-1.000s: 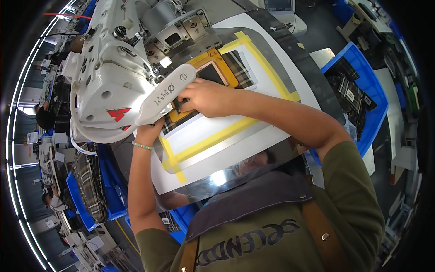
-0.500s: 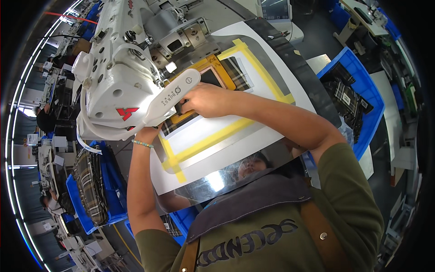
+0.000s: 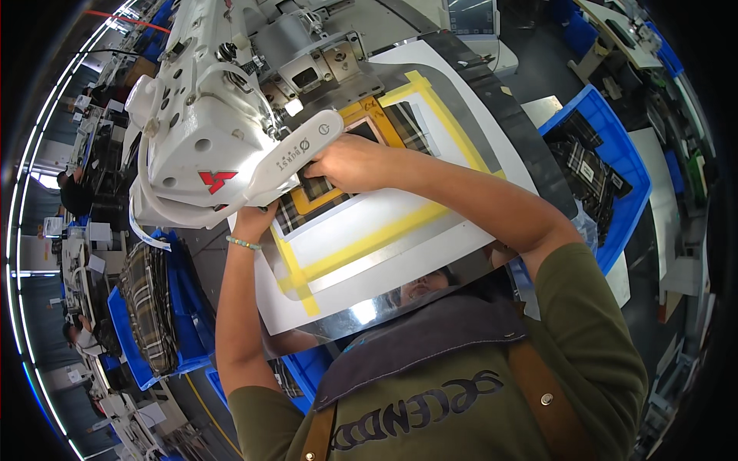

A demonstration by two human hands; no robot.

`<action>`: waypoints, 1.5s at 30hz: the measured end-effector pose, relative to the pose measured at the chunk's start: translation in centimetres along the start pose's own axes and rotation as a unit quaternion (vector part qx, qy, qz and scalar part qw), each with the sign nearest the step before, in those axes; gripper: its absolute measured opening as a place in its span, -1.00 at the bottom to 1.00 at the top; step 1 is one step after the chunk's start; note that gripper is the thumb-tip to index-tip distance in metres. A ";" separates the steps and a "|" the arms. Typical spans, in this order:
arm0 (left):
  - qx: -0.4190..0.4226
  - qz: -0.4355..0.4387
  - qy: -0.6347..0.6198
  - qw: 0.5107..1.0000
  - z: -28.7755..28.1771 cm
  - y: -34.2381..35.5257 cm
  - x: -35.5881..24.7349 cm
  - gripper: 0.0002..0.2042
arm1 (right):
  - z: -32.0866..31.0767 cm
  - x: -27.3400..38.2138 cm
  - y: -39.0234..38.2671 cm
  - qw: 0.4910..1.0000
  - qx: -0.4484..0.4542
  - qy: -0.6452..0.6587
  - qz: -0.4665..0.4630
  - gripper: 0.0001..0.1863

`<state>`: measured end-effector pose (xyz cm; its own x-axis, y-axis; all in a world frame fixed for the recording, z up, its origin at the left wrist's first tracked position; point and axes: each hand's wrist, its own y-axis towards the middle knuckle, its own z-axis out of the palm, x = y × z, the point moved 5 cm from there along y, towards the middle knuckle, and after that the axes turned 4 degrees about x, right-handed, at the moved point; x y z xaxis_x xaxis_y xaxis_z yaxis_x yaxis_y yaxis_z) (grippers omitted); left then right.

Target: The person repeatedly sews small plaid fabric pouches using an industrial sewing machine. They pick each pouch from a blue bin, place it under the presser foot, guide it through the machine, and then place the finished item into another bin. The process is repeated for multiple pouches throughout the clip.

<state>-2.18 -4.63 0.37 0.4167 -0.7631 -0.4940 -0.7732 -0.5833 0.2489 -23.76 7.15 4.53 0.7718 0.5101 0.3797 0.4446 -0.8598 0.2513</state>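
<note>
My right hand [image 3: 350, 163] is closed with curled fingers over the yellow clamp frame [image 3: 392, 127] under the sewing machine head [image 3: 184, 154]. A white lamp arm [image 3: 296, 154] covers its fingertips, so what they hold cannot be made out. Dark plaid fabric [image 3: 292, 218] shows around and inside the frame. My left hand [image 3: 252, 223] is at the fabric's left edge, beside the machine head; its fingers are mostly hidden under the lamp arm. Beneath the fabric lies a white sheet [image 3: 361, 213] edged with yellow tape [image 3: 377, 240].
A shiny metal plate [image 3: 400, 303] lies between the sheet and my body. Blue bins with plaid pieces stand on the left [image 3: 184, 307] and right [image 3: 630, 203]. A control screen [image 3: 471, 17] stands at the back. Other people and workstations are at far left.
The clamp frame and taped sheet have shifted slightly to the right and down. Both hands stay close to where they were, the right one still curled at the frame.
</note>
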 end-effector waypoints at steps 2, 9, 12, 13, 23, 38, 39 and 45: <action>0.001 -0.011 0.055 0.998 -0.2 -0.4 0.5 -0.67 | 0.0 0.1 0.0 1.000 0.009 -0.009 -0.007 -0.63; -0.060 -0.142 -0.095 0.983 -1.8 -2.8 0.0 -0.72 | -0.1 1.3 -1.4 0.998 -0.011 0.011 -0.063 -0.63; -0.059 -0.113 -0.086 0.988 -2.6 -3.0 -2.3 -0.72 | 0.0 1.9 -2.0 0.997 -0.016 0.019 -0.078 -0.64; -0.051 -0.092 -0.070 0.992 -2.7 -3.1 -2.9 -0.72 | 0.0 2.1 -2.2 0.996 -0.017 0.024 -0.083 -0.66; 0.025 0.065 0.113 0.991 -3.6 -4.9 -12.3 -0.77 | -6.3 -0.4 -9.1 0.996 -0.078 -0.043 -0.008 -0.77; 0.118 0.156 0.154 0.968 6.0 1.2 -20.2 -0.40 | -4.4 0.8 -11.7 0.991 -0.043 -0.118 0.039 -0.65; 0.122 0.153 0.160 0.967 6.0 1.1 -20.3 -0.40 | -4.3 1.0 -11.6 0.989 -0.041 -0.138 0.045 -0.65; 0.144 0.126 0.176 0.966 5.0 -0.7 -20.4 -0.44 | -3.9 1.7 -11.2 0.977 -0.038 -0.203 0.053 -0.67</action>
<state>-12.52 12.73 6.16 0.2948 -0.9478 -0.1212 -0.9512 -0.3032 0.0575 -29.17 17.76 5.81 0.9351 0.3535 0.0264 0.3298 -0.8947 0.3013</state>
